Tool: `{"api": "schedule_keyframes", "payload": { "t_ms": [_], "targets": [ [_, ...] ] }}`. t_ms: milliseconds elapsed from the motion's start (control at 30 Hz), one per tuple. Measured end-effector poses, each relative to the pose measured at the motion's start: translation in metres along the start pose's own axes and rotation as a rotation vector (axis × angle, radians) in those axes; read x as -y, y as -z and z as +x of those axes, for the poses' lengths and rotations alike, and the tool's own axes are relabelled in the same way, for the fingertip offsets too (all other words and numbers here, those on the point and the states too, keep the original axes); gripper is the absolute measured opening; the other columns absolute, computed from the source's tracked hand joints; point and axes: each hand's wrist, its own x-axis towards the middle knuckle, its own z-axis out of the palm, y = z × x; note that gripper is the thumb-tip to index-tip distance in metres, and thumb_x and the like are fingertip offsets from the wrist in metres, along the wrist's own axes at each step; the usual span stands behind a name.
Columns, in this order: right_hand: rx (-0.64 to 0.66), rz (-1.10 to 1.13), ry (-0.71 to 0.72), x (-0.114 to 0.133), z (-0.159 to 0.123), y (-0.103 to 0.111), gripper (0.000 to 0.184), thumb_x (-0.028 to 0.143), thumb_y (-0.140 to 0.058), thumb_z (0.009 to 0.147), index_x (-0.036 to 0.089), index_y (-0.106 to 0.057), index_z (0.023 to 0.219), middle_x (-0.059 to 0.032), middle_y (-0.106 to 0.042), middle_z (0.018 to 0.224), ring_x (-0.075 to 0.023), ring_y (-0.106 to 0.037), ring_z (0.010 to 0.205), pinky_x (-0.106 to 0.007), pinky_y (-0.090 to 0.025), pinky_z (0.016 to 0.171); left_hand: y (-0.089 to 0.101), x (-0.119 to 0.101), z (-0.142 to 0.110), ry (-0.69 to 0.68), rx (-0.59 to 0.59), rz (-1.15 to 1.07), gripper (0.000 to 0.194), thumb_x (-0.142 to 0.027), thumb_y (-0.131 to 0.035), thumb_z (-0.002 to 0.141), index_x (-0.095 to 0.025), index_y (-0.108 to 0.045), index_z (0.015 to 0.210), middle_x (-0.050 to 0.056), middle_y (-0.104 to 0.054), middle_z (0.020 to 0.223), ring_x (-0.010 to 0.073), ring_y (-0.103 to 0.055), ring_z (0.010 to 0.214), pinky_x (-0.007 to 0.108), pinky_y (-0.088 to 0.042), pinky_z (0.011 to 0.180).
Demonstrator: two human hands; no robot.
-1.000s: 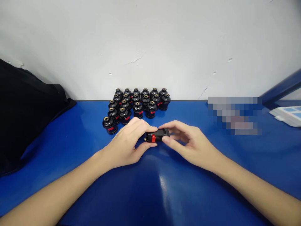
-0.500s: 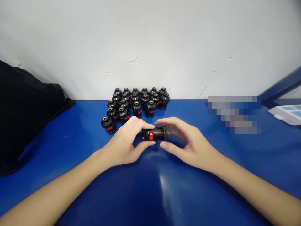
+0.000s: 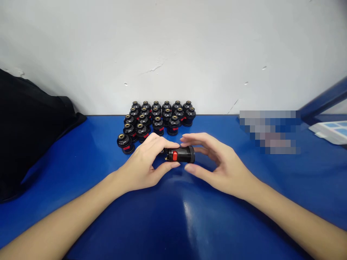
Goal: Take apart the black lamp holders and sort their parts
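Observation:
My left hand (image 3: 146, 162) pinches a black lamp socket (image 3: 184, 154) lying sideways, thumb in front and forefinger along its top. A red switch shows on its side, and brass bits peek out at the left end. On its right end sits a dark ring (image 3: 192, 154), beside a ribbed thread. Curved around that end, my right hand (image 3: 217, 160) keeps its thumb and fingers apart; whether a rear finger touches the ring I cannot tell. Behind the hands several finished-looking lamp sockets (image 3: 157, 126) stand upright in rows, domed tops with brass collars and red switches.
A blue tabletop (image 3: 151, 224) runs back to a white wall (image 3: 173, 50). Black cloth (image 3: 29, 126) lies at the left. At the right are a blurred-out patch (image 3: 271, 131), a white and light-blue object (image 3: 332, 130) and a blue bar (image 3: 325, 95).
The held lamp socket has shifted very slightly right and turned a little, its red switch looking a bit different. My right hand has opened slightly around the ring end.

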Motion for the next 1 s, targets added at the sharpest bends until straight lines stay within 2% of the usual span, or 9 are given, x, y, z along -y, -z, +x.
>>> {"api": "schedule_keyframes", "payload": {
  "t_ms": [100,167,300,433,567,733,900,1000],
  "targets": [
    [0.039,0.043,-0.129,0.000,0.001,-0.001,0.024,0.035,-0.068,0.102,0.025,-0.069,0.124,-0.0067,-0.080,0.111,-0.0214,-0.081,0.096,-0.036,-0.070,0.090,0.000,0.001,0.000,-0.025,-0.001,0.027,0.031,-0.028,-0.072,0.100,-0.022,-0.060,0.129,0.007,-0.071,0.112,0.0228,-0.062,0.102,0.040,-0.054,0.091],
    [0.031,0.096,-0.152,-0.002,0.002,-0.002,0.020,0.036,-0.069,0.101,0.025,-0.072,0.118,-0.0056,-0.080,0.106,-0.0202,-0.080,0.089,-0.034,-0.071,0.084,0.000,0.000,0.000,0.027,0.010,0.032,0.029,-0.030,-0.070,0.101,-0.022,-0.061,0.127,0.007,-0.071,0.110,0.0224,-0.062,0.100,0.038,-0.055,0.088],
    [-0.028,0.119,-0.014,-0.006,0.002,-0.001,0.026,0.029,-0.082,0.092,0.026,-0.074,0.117,-0.0060,-0.074,0.111,-0.0227,-0.077,0.102,-0.040,-0.069,0.096,0.001,-0.005,0.001,0.159,0.020,0.010,0.021,-0.037,-0.065,0.103,-0.021,-0.064,0.116,0.005,-0.068,0.099,0.0189,-0.064,0.089,0.033,-0.055,0.078],
    [-0.062,0.043,0.089,-0.006,0.001,0.002,0.029,0.021,-0.083,0.091,0.028,-0.074,0.117,-0.0062,-0.072,0.116,-0.0235,-0.073,0.111,-0.042,-0.067,0.100,0.003,-0.004,0.001,0.232,0.005,-0.020,0.021,-0.038,-0.055,0.107,-0.019,-0.063,0.104,0.003,-0.064,0.086,0.0160,-0.061,0.076,0.031,-0.051,0.069],
    [-0.046,0.047,0.027,-0.008,0.002,0.003,0.029,0.027,-0.082,0.092,0.027,-0.072,0.119,-0.0072,-0.072,0.121,-0.0246,-0.073,0.113,-0.045,-0.067,0.103,0.002,0.000,0.000,0.197,-0.026,-0.036,0.020,-0.037,-0.060,0.104,-0.019,-0.063,0.113,0.004,-0.067,0.095,0.0174,-0.062,0.083,0.032,-0.053,0.074],
    [0.028,-0.054,-0.105,-0.018,0.002,0.004,0.029,0.037,-0.084,0.089,0.024,-0.066,0.108,-0.0062,-0.074,0.109,-0.0234,-0.078,0.100,-0.046,-0.068,0.099,-0.002,0.002,-0.002,0.164,-0.058,0.001,0.027,-0.033,-0.065,0.102,-0.021,-0.060,0.126,0.006,-0.069,0.108,0.0195,-0.065,0.093,0.034,-0.055,0.082],
    [0.068,-0.273,-0.061,-0.022,0.003,0.005,0.028,0.033,-0.083,0.089,0.025,-0.067,0.110,-0.0065,-0.079,0.109,-0.0277,-0.078,0.101,-0.050,-0.066,0.095,-0.001,0.004,-0.001,0.147,-0.107,0.051,0.032,-0.030,-0.069,0.099,-0.023,-0.060,0.129,0.007,-0.070,0.113,0.0211,-0.065,0.099,0.037,-0.055,0.088],
    [0.075,-0.345,-0.041,-0.024,0.002,0.004,0.034,0.030,-0.083,0.089,0.025,-0.066,0.118,-0.0079,-0.080,0.116,-0.0303,-0.077,0.108,-0.052,-0.064,0.098,0.000,0.003,0.001,0.104,-0.102,0.066,0.032,-0.027,-0.072,0.098,-0.022,-0.062,0.128,0.008,-0.072,0.118,0.0219,-0.064,0.104,0.040,-0.053,0.095]
  ]
}}
